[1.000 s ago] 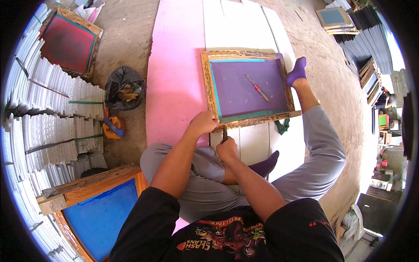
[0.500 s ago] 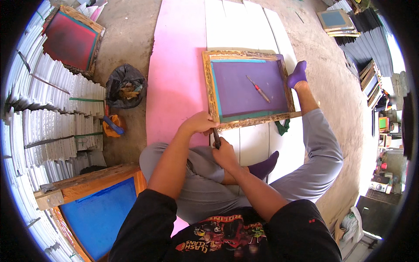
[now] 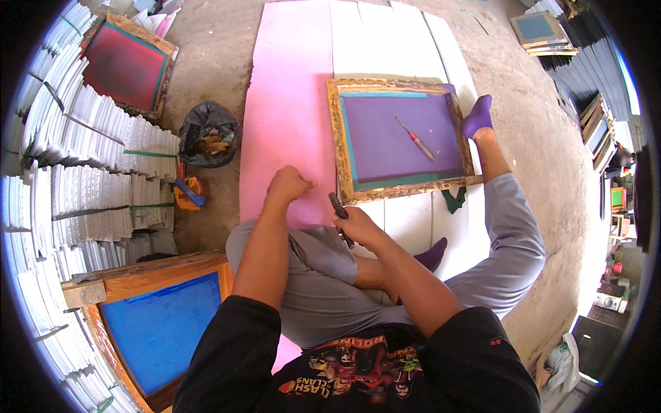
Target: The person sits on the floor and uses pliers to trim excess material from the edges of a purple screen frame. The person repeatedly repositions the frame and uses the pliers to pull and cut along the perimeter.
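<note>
My right hand [image 3: 358,226] grips dark pliers [image 3: 337,205], their jaws pointing up and away from me, just off the near left corner of a wooden screen-printing frame [image 3: 339,138]. My left hand [image 3: 289,186] hovers above the pink sheet [image 3: 279,117], left of that corner. Its fingers are curled together, and anything between them is too small to make out. The frame lies flat, with purple mesh [image 3: 375,141] and teal edging. A screwdriver [image 3: 421,146] with a red and grey handle rests on the mesh, touched by neither hand.
White boards [image 3: 385,41] lie beside the pink sheet. A black bag [image 3: 210,134] of scraps and an orange object [image 3: 191,193] stand left. Bundled white sheets [image 3: 89,196] and a blue screen [image 3: 162,330] line the left side. My sock-covered foot [image 3: 480,117] is near the frame's right edge.
My left hand has left the frame's corner and moved left over the pink sheet. The pliers have come away from the corner slightly, still in my right hand. The whole view has shifted slightly.
</note>
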Available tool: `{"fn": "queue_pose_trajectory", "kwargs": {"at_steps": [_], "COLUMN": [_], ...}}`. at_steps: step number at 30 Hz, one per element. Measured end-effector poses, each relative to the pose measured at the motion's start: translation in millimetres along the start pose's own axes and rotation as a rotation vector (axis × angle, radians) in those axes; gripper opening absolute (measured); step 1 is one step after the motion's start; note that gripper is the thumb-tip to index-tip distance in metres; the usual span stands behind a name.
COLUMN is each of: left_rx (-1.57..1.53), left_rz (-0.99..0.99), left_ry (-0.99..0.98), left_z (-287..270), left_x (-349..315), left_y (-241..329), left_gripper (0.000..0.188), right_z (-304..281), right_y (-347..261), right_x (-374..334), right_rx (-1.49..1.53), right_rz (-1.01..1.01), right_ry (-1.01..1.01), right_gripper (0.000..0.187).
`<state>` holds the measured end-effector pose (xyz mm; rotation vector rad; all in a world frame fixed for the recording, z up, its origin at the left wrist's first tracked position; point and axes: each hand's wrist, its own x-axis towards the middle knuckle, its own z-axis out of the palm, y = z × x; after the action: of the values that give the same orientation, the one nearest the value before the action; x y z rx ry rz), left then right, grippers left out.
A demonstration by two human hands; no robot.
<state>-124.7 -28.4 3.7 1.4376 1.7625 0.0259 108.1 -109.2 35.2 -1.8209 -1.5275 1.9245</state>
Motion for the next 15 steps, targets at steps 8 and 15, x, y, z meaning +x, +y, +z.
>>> {"fn": "queue_pose_trajectory", "kwargs": {"at_steps": [8, 15], "left_rx": [-0.115, 0.082], "left_rz": [0.114, 0.231], "left_ry": [-0.077, -0.144], "left_z": [19.0, 45.6], "left_x": [-6.0, -19.6], "left_y": [36.0, 51.6], "left_gripper": [0.051, 0.037], "right_z": [-45.6, -69.9], "right_y": [42.8, 39.6], "right_x": [-49.2, -42.5], "right_rx": [-0.434, -0.474], "right_rz": [0.015, 0.069], "right_ry": [0.222, 0.142], "right_gripper": [0.044, 0.043]}}
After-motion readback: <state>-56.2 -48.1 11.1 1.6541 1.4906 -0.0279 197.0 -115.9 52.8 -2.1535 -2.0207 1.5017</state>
